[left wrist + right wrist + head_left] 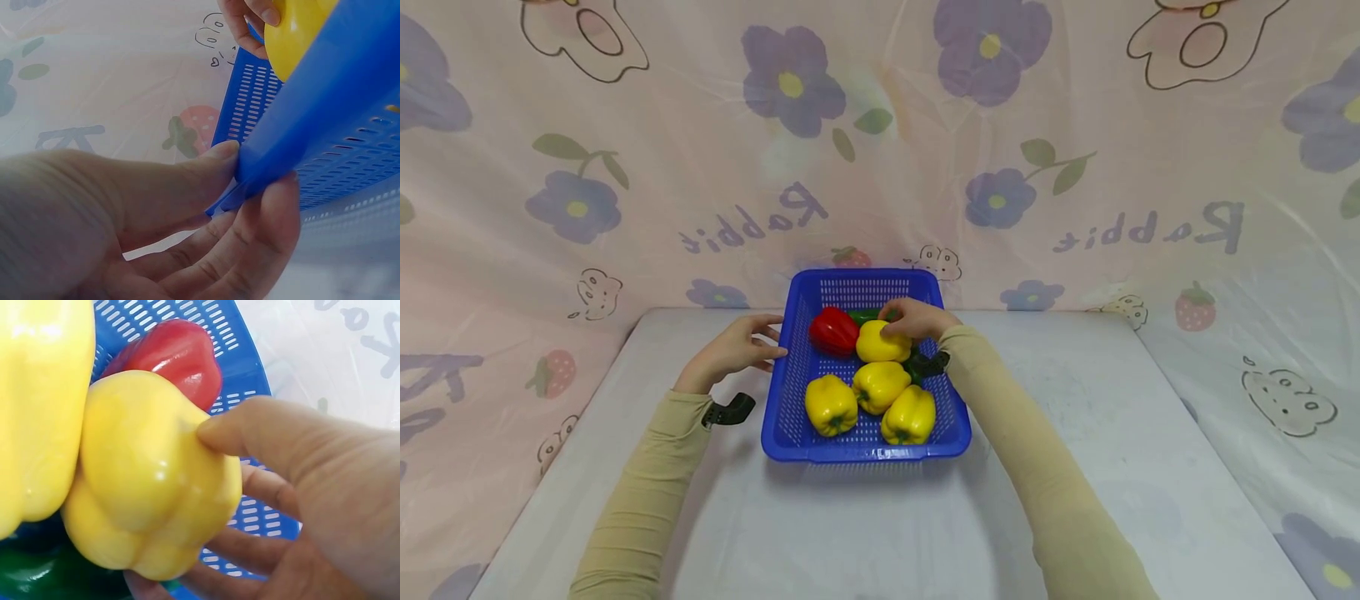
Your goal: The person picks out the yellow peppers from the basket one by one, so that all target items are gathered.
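Note:
A blue perforated plastic basket [867, 452] holds bell peppers. My left hand [730, 350] is at its left side; in the left wrist view the thumb [215, 159] lies on the rim [275, 140] with fingers underneath, pinching it. My right hand [917, 318] reaches in from the right and grips a yellow bell pepper [880, 342]. Seen from the right wrist, the thumb presses one side of that yellow pepper [150, 469] while the fingers curl round below. A red bell pepper [833, 332] lies just left of it, and a green pepper [863, 316] shows partly behind.
Nearer the front of the basket lie more yellow peppers, one left [831, 406], one middle [881, 386] and one right [909, 415]. The basket stands on a white-covered table [865, 533]. A patterned curtain [880, 167] hangs close behind it.

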The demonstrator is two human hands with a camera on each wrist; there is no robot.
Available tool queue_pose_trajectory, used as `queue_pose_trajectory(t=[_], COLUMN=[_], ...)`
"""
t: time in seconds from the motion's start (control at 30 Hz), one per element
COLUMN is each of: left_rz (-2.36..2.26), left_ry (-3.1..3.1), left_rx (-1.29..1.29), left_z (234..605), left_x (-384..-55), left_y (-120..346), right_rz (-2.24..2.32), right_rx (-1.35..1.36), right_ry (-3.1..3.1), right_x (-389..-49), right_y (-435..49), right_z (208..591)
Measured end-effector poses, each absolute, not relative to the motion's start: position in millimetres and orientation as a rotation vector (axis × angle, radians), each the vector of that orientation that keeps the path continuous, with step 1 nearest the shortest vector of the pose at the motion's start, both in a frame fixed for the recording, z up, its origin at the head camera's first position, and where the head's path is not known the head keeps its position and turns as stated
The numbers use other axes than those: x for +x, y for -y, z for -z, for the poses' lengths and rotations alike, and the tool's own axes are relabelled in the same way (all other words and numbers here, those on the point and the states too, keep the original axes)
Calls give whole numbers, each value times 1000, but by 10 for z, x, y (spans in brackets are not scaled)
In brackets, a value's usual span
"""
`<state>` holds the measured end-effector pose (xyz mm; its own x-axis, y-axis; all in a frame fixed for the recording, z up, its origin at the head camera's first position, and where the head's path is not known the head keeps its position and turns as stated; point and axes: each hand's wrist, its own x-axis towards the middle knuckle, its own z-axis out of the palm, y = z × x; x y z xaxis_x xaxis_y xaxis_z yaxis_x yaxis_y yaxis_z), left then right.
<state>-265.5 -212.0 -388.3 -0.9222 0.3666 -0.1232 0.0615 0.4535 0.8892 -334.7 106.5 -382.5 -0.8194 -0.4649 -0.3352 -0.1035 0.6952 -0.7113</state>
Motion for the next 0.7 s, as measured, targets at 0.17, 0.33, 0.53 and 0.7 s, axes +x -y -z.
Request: queue_pose_trajectory(t=[0.17, 0.33, 0.53, 0.7], left_rz=[-1456, -1461, -1470, -1479], left_ry=[-2411, -2406, -2401, -2391], left_rx=[347, 360, 367, 364], left_z=[3869, 3857, 3865, 3872], left_x=[-2657, -2641, -2636, -2636], left_y=[2114, 2113, 2108, 2106], right_rz=[986, 1011, 988, 969], right_rx=[-438, -450, -448, -461], right_ry=[-2386, -2361, -2368, -2345], right_x=[-3343, -3346, -3353, -3351], right_y=[-1069, -1084, -1099, -1109], right_z=[3792, 3788, 3797, 3801])
